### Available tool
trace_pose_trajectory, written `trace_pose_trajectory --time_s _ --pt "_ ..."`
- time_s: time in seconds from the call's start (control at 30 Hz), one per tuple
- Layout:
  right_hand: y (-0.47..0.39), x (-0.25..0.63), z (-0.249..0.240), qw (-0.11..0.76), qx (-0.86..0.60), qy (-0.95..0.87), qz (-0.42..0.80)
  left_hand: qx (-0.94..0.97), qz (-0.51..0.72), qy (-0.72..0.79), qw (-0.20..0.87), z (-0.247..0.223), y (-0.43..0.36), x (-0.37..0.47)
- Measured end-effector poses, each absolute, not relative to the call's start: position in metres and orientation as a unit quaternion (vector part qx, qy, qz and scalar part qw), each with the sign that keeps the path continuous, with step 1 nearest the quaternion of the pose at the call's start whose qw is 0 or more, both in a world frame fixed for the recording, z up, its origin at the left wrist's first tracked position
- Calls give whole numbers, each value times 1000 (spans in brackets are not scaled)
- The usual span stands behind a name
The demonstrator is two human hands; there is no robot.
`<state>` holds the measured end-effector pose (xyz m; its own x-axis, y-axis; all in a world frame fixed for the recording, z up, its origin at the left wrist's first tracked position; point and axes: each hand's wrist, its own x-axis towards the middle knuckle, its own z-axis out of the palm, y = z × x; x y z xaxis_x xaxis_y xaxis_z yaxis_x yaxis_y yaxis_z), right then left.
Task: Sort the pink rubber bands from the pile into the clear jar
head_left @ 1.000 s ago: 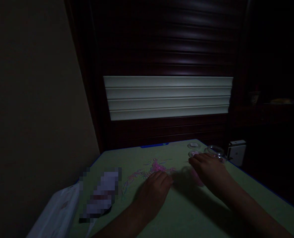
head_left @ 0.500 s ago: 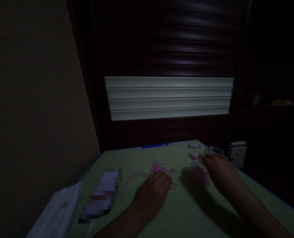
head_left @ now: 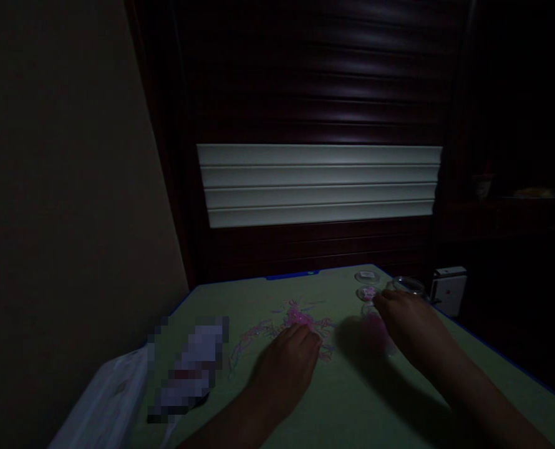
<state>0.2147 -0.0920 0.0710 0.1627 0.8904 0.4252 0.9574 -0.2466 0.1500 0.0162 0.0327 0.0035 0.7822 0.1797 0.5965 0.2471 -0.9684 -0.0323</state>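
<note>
The left hand point(head_left: 292, 358) rests by a pink pile point(head_left: 299, 317) on the green table point(head_left: 343, 399); the right hand point(head_left: 406, 318) is over by some clear containers point(head_left: 408, 285) at right.

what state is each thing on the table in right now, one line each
left hand: fingers curled, at the pink pile
right hand: raised beside the pink-filled container, grip unclear
pink pile: loose, strands spread around it
pink-filled container: partly hidden, lid state unclear
round clear lid: lying flat, label up
clear jar: partly hidden behind the right hand
</note>
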Motion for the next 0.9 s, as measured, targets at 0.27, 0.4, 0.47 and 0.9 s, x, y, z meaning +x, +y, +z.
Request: trace_pose_trajectory --time_s 0.27,0.4,0.47,0.9 --pt "-81 190 62 105 -625 -745 -207 -942 -312 -114 55 2 31 18" --pt "-79 188 57 113 -612 -761 -184 -943 -307 -109 71 2 30 17" --pt "-80 190 57 120 -615 -760 -174 -944 -301 -109 85 2 28 16" --pt "-80 195 58 137 -618 -756 -167 -957 -245 -132 84 4 24 8"
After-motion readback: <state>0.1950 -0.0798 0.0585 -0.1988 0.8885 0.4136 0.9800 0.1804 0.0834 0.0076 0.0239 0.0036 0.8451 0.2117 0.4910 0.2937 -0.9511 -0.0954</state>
